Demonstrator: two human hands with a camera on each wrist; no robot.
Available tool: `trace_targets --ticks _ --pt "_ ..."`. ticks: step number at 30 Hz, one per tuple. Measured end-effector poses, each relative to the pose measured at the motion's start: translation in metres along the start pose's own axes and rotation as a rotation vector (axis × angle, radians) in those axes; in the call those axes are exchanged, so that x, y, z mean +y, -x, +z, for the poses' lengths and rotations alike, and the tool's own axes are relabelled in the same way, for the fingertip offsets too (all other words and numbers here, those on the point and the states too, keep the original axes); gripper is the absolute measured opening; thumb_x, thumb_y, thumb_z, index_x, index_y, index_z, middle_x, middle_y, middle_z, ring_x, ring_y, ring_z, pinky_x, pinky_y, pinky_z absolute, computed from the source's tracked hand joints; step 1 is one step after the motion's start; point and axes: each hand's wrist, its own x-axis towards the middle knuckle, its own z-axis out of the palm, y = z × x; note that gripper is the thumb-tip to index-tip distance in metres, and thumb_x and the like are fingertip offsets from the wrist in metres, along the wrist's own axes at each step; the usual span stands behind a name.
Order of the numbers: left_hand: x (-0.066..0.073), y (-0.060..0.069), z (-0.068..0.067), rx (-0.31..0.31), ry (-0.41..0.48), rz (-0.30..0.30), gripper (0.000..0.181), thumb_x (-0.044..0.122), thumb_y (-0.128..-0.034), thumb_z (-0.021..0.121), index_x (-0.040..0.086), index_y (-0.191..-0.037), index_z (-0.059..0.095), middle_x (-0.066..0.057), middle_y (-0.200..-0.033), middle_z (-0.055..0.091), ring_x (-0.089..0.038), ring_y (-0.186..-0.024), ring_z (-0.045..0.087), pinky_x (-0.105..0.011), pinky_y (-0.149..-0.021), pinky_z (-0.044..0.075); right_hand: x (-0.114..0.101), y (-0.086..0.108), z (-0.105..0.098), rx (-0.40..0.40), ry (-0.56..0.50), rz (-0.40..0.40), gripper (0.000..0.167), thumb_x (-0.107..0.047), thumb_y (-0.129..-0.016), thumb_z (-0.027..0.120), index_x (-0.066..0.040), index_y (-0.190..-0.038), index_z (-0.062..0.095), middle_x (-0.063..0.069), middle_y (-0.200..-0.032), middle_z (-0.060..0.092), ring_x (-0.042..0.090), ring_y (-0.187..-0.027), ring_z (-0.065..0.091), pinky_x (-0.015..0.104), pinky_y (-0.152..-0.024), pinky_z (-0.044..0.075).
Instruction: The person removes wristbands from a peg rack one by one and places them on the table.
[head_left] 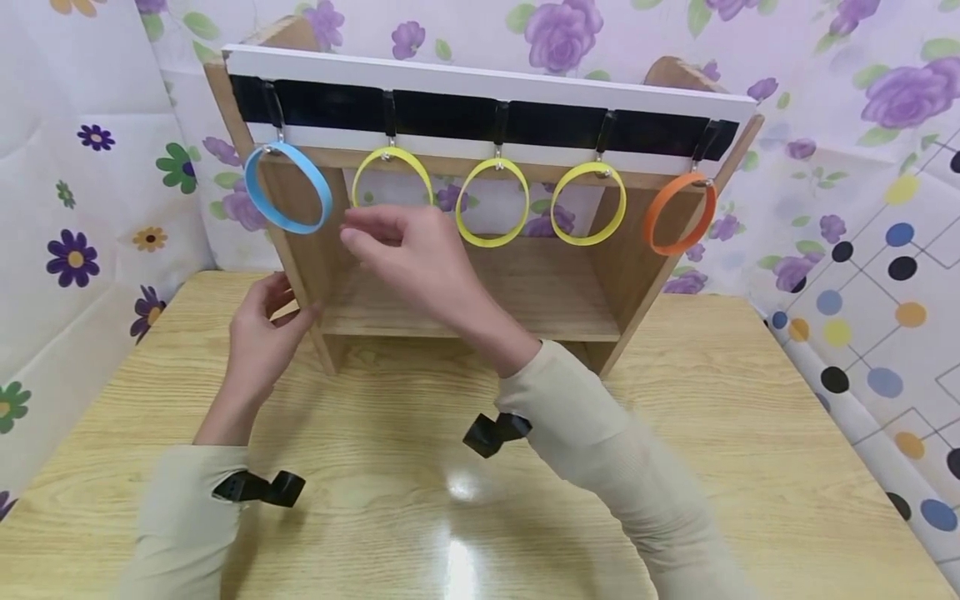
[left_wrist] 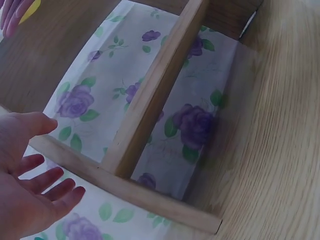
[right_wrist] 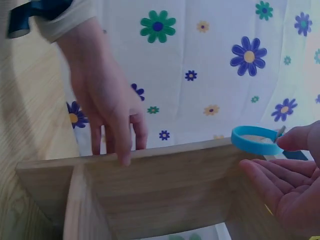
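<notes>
In the head view, the right hand (head_left: 416, 258) hangs just beside the blue band (head_left: 300, 227) at the left end of a wooden rack (head_left: 551, 283), thumb and fingers slightly apart with nothing between them; a careless sweep could bump that band, or the nearest yellow band (head_left: 417, 167) partly hidden behind the knuckles, and jolt it off its hook. The left hand (head_left: 262, 333) is at the rack's left side panel; pushing there too hard could skew or tip the frame, dragging the other yellow bands and the orange band (head_left: 651, 221) out of line. The rack stands on a glossy wood-grain table (head_left: 375, 467), flowered cloth (head_left: 495, 33) behind and a dotted sheet (head_left: 862, 275) to the right. In the left wrist view, the left hand's fingers are spread, thumb apart, near the panel's pale edge; how firmly they bear on it I cannot tell. In the right wrist view, the right thumb lies close by the blue band, its fingers loosely extended below, so a mistimed pinch might only nudge the band away; daisy-patterned cloth (right_wrist: 180, 55) fills the background.
</notes>
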Motion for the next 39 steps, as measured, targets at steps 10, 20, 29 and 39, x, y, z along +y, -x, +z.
trace_targets --ticks 10,20,29,39 --pt "-0.003 -0.004 0.013 0.182 0.061 0.003 0.039 0.009 -0.0895 0.066 -0.004 -0.126 0.056 -0.006 -0.113 0.059 -0.01 -0.104 0.057 -0.026 -0.09 0.051 -0.008 -0.017 0.006 0.0 -0.095 0.09 0.033 -0.019 -0.092 0.068 0.0 -0.119 0.066 0.004 -0.107 0.069 0.008 -0.078 0.068 0.019 -0.071 0.055" --pt "-0.004 -0.003 0.011 0.193 0.061 0.002 0.039 0.011 -0.0909 0.065 -0.004 -0.126 0.057 -0.01 -0.117 0.059 -0.014 -0.106 0.059 -0.027 -0.091 0.051 -0.011 -0.024 0.013 0.052 -0.13 0.055 0.034 -0.016 -0.089 0.071 0.002 -0.118 0.065 0.006 -0.104 0.069 0.008 -0.076 0.068 0.02 -0.067 0.057" --pt "-0.002 -0.004 0.013 0.182 0.069 -0.009 0.038 0.009 -0.0914 0.065 -0.006 -0.125 0.057 -0.01 -0.117 0.059 -0.014 -0.107 0.058 -0.028 -0.093 0.051 -0.011 -0.026 0.015 0.082 -0.15 0.048 0.026 -0.011 -0.089 0.071 0.004 -0.11 0.067 0.008 -0.098 0.07 0.009 -0.08 0.069 0.02 -0.067 0.057" --pt "-0.003 -0.003 0.011 0.177 0.073 -0.016 0.039 0.011 -0.0911 0.066 -0.005 -0.125 0.057 -0.008 -0.118 0.059 -0.013 -0.106 0.058 -0.028 -0.093 0.05 -0.022 -0.026 0.015 0.112 -0.216 0.017 0.024 -0.01 -0.088 0.072 0.002 -0.107 0.067 0.005 -0.091 0.071 0.007 -0.075 0.068 0.02 -0.066 0.057"
